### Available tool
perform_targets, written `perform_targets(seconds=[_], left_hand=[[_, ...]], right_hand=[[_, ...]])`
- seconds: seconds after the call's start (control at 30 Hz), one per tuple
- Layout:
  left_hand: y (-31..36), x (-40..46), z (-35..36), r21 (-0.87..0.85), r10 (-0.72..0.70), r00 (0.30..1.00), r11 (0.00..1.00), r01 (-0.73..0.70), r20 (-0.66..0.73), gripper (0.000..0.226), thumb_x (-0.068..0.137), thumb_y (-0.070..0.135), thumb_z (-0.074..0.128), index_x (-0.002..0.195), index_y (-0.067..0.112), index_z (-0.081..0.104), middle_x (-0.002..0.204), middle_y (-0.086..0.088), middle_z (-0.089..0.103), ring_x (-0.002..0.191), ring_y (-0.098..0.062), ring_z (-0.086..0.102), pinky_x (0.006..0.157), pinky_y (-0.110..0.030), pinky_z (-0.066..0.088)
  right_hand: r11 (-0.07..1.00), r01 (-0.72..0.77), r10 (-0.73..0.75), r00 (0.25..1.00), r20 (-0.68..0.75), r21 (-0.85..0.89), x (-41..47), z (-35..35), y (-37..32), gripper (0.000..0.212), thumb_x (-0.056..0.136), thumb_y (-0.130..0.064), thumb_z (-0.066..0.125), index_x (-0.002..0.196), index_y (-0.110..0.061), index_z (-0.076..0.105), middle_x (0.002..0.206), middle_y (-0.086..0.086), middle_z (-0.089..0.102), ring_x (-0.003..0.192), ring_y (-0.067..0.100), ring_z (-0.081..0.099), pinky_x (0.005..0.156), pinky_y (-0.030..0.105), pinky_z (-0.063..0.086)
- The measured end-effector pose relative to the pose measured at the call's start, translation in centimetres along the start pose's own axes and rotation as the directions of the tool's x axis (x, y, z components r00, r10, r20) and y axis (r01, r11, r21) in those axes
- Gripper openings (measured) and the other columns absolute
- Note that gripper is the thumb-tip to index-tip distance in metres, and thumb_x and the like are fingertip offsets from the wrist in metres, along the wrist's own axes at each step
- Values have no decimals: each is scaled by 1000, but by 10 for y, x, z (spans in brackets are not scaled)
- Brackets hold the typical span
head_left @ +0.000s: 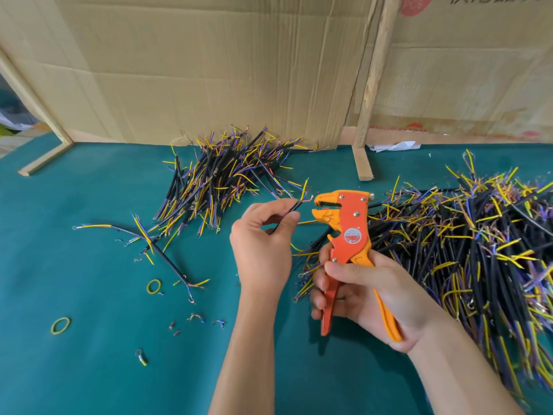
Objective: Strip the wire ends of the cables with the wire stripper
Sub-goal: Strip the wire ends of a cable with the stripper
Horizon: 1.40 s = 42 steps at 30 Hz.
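Observation:
My right hand [368, 295] grips the handles of an orange wire stripper [348, 232], held upright with its jaws open and pointing left. My left hand [263, 241] pinches a short black cable [294, 206] between thumb and fingers. The cable's thin inner wires, one yellow and one reddish, stick out a little left of the jaws without touching them. A pile of black cables [227, 175] with yellow and blue wire ends lies behind my left hand. A much larger pile [466, 250] spreads out on the right, behind and beside my right hand.
The work surface is a teal mat [89, 369]. A few loose cables [161, 253], two yellow rubber bands [60, 325] and small wire scraps [196, 317] lie at the left. Cardboard walls [209, 70] and a wooden post [366, 121] close off the back.

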State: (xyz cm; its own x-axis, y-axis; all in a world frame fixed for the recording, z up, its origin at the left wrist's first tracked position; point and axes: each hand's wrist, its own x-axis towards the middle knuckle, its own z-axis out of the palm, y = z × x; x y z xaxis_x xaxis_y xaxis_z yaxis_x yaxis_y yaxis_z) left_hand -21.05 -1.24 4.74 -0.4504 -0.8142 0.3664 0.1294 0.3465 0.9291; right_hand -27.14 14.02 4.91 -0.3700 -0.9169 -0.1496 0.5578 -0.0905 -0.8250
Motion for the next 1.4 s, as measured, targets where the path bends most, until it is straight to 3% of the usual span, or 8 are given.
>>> perform_targets(seconds=[0.27,0.43,0.6,0.8,0.93,1.13,1.3,1.4], left_hand=[[2,-2,1,32,-5,999,999,4,48,34,80,0,78,82,33,75,79,10,70,73,-5,65,74,-25,53],[2,-2,3,71,5,997,997,-10,72,32,81,0,77,86,32,76,82,9,70,75,-8,66,75,-28,55],[3,-8,8,238,18,955,967,-92,297,27,89,8,69,111,21,76,105,10,75,100,0,66,94,-13,46],[-13,11,-33,625,-117,986,762,167,-121,35,92,21,61,127,19,67,134,-9,56,128,-31,44,109,-33,29],[-20,13,-47,769,-292,951,583,262,-102,50,96,36,58,141,15,52,151,-10,41,142,-34,25,111,-44,26],[-23,17,-50,673,-259,955,681,289,-147,44,93,26,59,133,6,59,143,-10,52,132,-36,38,107,-35,26],[-16,20,-48,273,-335,926,887,373,-176,44,85,24,70,127,10,66,120,-9,66,116,-27,60,108,-43,43],[-9,18,-47,49,-416,909,908,417,-15,61,70,38,72,127,16,66,92,12,73,94,-13,67,97,-35,51]], right_hand=[[1000,7,-7,1000,-12,-7,1,3,-1,25,73,-10,82,90,-9,64,73,15,52,62,32,55,61,45,54],[997,79,-79,981,-176,-11,7,14,4,41,70,-31,85,71,-19,45,52,2,30,35,15,29,39,23,33],[959,253,-204,929,-308,130,10,11,1,36,80,-29,78,62,-19,49,54,0,33,39,13,34,38,26,35],[890,341,-229,908,-350,304,6,-15,-5,12,84,-16,67,93,-11,59,78,8,56,68,25,61,68,38,58],[916,296,-215,932,-290,271,11,-15,2,19,85,-14,70,100,-11,60,82,10,59,72,29,62,71,42,58],[939,256,-199,948,-249,227,10,-12,7,24,71,-13,81,91,-11,69,83,12,58,74,31,61,73,45,57],[936,249,-182,947,-263,247,10,-11,5,25,68,-14,81,90,-10,70,82,13,58,74,31,61,72,46,57],[937,240,-176,952,-252,252,11,-10,4,31,67,-13,83,94,-9,68,83,13,57,74,32,60,72,46,57]])
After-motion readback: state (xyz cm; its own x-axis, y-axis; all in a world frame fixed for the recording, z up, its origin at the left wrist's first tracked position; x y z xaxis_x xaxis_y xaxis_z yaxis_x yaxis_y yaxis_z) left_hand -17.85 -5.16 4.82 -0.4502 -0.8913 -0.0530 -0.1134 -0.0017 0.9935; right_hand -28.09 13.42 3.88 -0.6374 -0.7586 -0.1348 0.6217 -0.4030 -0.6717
